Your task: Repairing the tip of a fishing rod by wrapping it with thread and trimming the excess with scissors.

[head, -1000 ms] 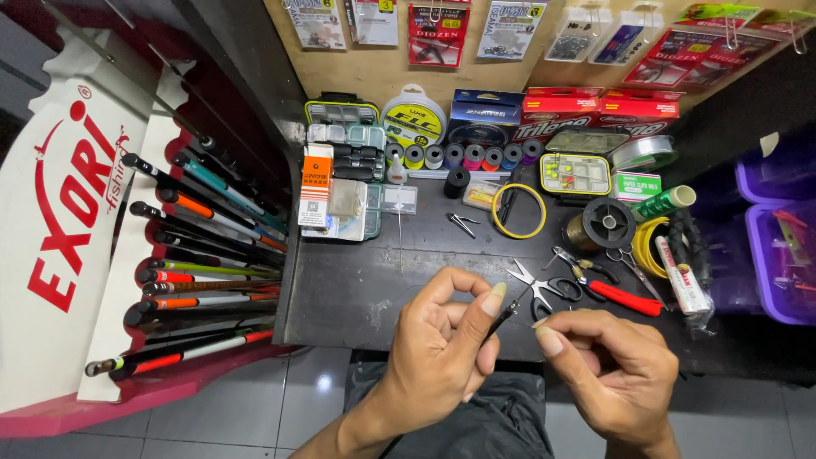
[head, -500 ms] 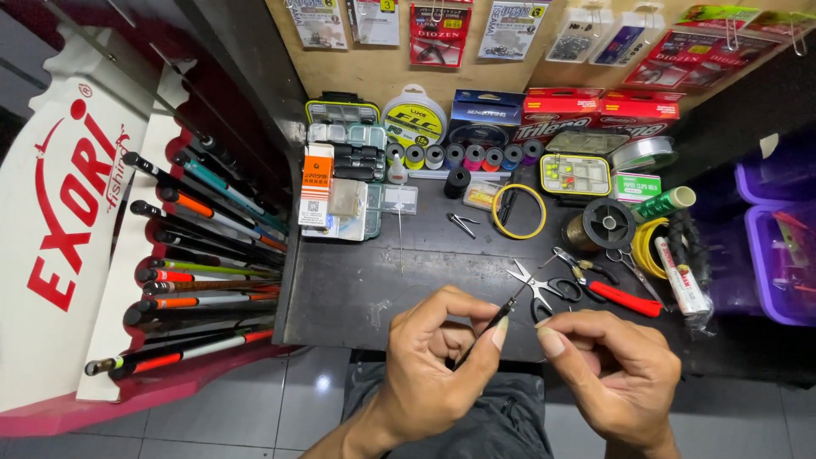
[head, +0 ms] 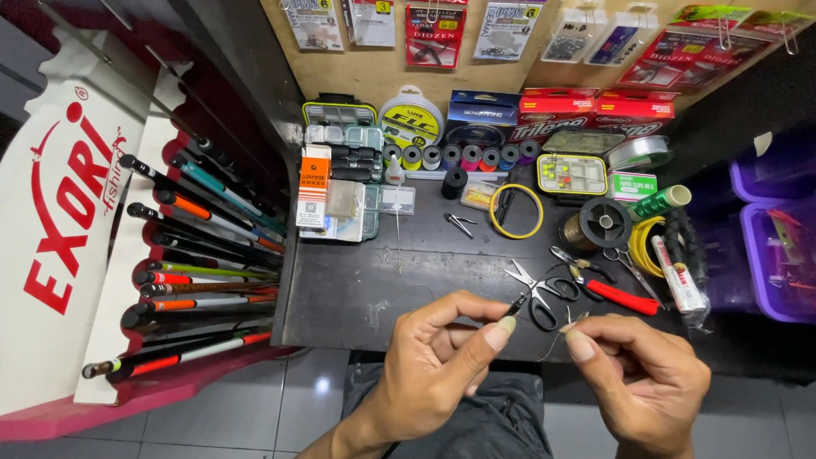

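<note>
Just above the table's (head: pixel 357 289) near edge, my left hand (head: pixel 433 365) pinches a thin dark rod (head: pixel 516 304) slanting up-right toward the scissors (head: pixel 535 293). My right hand (head: pixel 642 374), close beside it, nips what looks like a small hook (head: pixel 576 320), fingertips nearly meeting.

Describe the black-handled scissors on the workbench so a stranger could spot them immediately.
Start at the dark workbench and go to its front edge, just beyond the left hand. The scissors lie there with blades open. Their black loop handles set them apart from the red-handled pliers to their right.
</note>
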